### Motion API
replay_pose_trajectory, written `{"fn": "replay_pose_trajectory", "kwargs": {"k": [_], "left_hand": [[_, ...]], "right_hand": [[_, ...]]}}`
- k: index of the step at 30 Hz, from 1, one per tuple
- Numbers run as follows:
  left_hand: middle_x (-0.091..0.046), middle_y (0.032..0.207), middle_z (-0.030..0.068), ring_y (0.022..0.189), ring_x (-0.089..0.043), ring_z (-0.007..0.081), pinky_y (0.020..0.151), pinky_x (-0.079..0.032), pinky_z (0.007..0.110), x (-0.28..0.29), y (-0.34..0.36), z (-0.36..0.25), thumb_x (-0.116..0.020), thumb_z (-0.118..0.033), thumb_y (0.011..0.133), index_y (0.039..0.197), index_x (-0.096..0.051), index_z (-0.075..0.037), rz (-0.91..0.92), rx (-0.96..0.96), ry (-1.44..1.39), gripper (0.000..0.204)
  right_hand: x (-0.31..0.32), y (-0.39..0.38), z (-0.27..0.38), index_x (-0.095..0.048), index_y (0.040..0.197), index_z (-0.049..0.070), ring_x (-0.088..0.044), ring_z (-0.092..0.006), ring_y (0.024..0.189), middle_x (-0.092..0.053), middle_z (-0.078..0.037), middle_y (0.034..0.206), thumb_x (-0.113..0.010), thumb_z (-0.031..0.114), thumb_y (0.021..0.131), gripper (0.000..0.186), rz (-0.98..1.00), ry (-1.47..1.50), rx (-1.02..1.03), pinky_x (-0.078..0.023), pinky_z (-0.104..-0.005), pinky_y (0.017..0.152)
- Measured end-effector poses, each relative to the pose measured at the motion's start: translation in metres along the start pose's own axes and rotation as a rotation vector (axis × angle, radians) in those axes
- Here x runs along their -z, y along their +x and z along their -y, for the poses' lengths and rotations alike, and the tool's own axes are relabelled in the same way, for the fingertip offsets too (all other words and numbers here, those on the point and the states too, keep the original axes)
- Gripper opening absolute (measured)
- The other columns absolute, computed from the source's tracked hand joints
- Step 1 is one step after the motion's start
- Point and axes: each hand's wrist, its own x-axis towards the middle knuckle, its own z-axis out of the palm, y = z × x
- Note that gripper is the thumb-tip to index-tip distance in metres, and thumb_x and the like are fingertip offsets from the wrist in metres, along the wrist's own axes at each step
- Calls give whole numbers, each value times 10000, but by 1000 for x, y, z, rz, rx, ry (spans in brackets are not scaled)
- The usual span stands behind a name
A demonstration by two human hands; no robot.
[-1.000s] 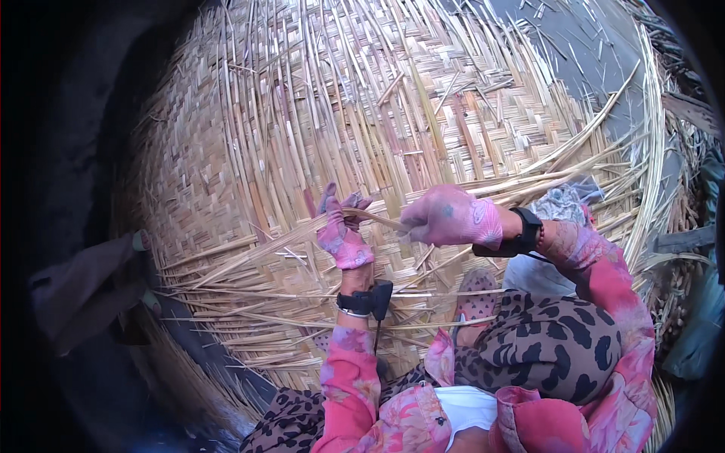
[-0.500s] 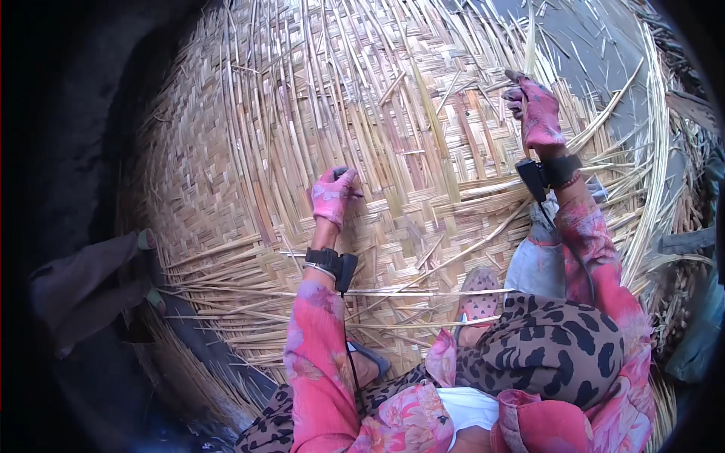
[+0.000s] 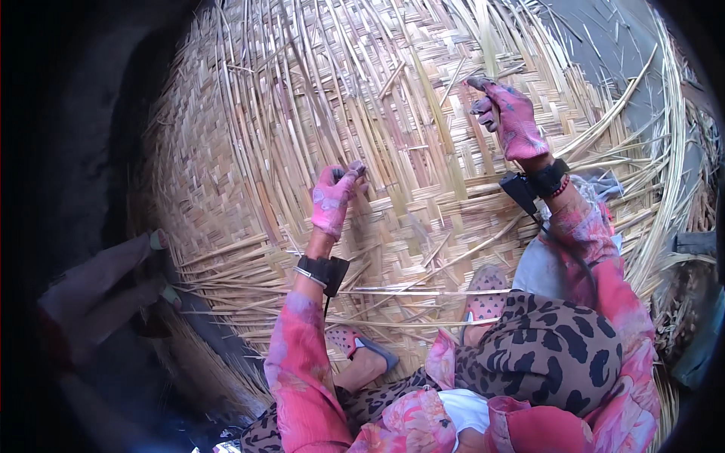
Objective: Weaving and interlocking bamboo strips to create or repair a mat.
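A large mat woven of pale split strips [image 3: 211, 174] lies under both my hands, with long loose strip ends over its far half. My left hand [image 3: 334, 198], in a pink glove with dark fingertips, is closed in a pinch just above the middle of the mat. What lies between those fingers is hidden. Farther off to the right, my right hand [image 3: 513, 121], gloved alike, has its fingers curled at the lower end of a pale flat strip [image 3: 485, 41] that runs away toward the far edge. Black bands with small boxes sit on both wrists.
My feet in patterned socks rest on the mat's near part, beside my leopard-print knee [image 3: 551, 347]. At the left edge stand another person's legs [image 3: 98, 291]. Loose strips [image 3: 664, 151] lie along the right side on grey ground [image 3: 585, 38].
My right hand has moved left and slightly nearer, and the pale strip has shifted left with it. My left hand stays at nearly the same spot, its forearm tilting a little.
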Motion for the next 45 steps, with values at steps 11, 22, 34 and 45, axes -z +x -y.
{"fn": "replay_pose_trajectory", "kwargs": {"k": [11,22,34,45], "left_hand": [[-593,724,6,593,-565,111,541,-471,212,20,21,-7,-598,-126,811,913,-606,-29,229,512,110,141],[-623,705,52,471,-565,130,381,-435,233,2,-2,8,-680,-77,733,956,-605,-14,55,350,161,243],[-636,707,56,579,-615,158,502,-510,276,-6,44,-28,-589,-197,848,865,-627,-8,-347,55,-288,193],[-640,879,96,734,-648,207,607,-520,276,-13,6,-13,-568,-262,884,1067,-574,12,198,405,-146,330]], "right_hand": [[-22,2,-4,-640,1081,127,-514,-43,508,-610,-26,673,-477,272,916,273,163,137,4,-370,-158,427],[-28,-4,-4,-638,1093,113,-516,-48,508,-610,-22,674,-495,304,919,296,172,161,-1,-376,-157,430],[-35,-12,1,-586,1152,29,-513,-54,541,-568,6,671,-429,228,956,321,176,113,-15,-390,-159,485],[-28,-15,-5,-588,1156,38,-566,-72,554,-640,-51,737,-460,256,924,343,261,72,-67,-416,-158,478]]}}
